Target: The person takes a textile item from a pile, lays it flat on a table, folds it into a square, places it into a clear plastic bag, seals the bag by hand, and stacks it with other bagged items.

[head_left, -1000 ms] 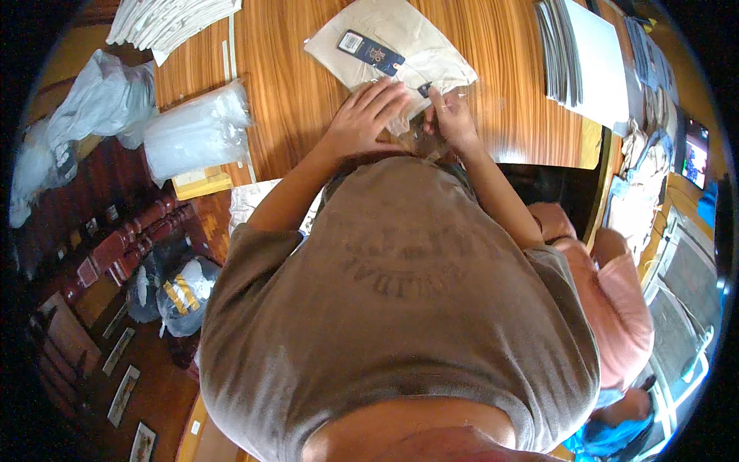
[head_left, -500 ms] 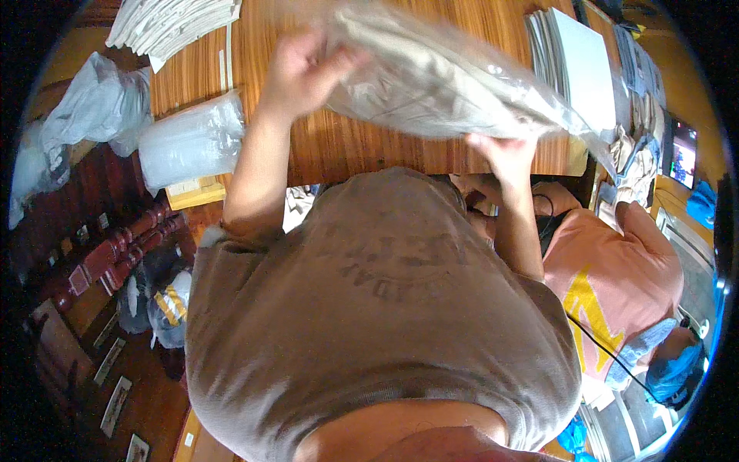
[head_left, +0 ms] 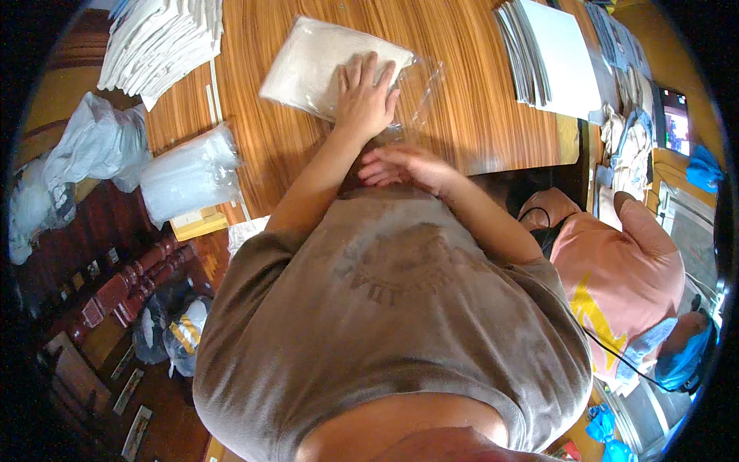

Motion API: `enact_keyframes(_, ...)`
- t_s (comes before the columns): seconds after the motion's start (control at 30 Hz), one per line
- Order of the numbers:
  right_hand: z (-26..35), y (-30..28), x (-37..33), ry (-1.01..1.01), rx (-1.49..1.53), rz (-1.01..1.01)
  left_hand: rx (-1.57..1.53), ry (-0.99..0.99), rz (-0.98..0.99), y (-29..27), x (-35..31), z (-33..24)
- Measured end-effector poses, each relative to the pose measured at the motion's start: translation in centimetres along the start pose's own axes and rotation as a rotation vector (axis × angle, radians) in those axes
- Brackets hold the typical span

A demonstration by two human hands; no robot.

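A folded beige garment in a clear plastic bag [head_left: 308, 61] lies flat on the wooden table. My left hand [head_left: 366, 104] rests on its right part, fingers spread and pressed down. To the right of that hand, the bag's loose clear end [head_left: 423, 92] spreads over the tabletop. My right hand [head_left: 404, 165] hovers near the table's front edge, close to my shirt, a little blurred. Its fingers stretch out to the left and nothing shows in them.
At the table's far left stands a pile of folded pale cloth [head_left: 165, 46], with a stack of clear plastic bags [head_left: 188, 173] nearer. White boards [head_left: 558, 65] are stacked at the right. A person in a pink shirt [head_left: 616, 269] sits close on my right.
The bagged garment, held up in both hands and tilted before, now lies flat on the table. My left hand has come down on it; my right hand has let go and moved left toward me.
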State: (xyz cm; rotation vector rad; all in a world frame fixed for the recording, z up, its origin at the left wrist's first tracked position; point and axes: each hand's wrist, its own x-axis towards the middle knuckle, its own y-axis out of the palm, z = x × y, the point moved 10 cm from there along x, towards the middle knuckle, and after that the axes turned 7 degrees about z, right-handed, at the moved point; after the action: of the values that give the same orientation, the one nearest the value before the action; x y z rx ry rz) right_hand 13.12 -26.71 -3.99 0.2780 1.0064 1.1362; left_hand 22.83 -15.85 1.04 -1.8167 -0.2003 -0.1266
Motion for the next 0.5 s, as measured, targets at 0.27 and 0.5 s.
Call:
enact_keyframes(0.27,14.3,-5.3,-3.0,-0.685,-1.874,-0.427,0.201,0.297,0.181,1.9,0.4,0.3)
enact_keyframes(0.5,14.1,-7.9,-1.3,-0.16,-1.916,-0.203,0.044,0.553,0.255,2.1,2.8,-1.6)
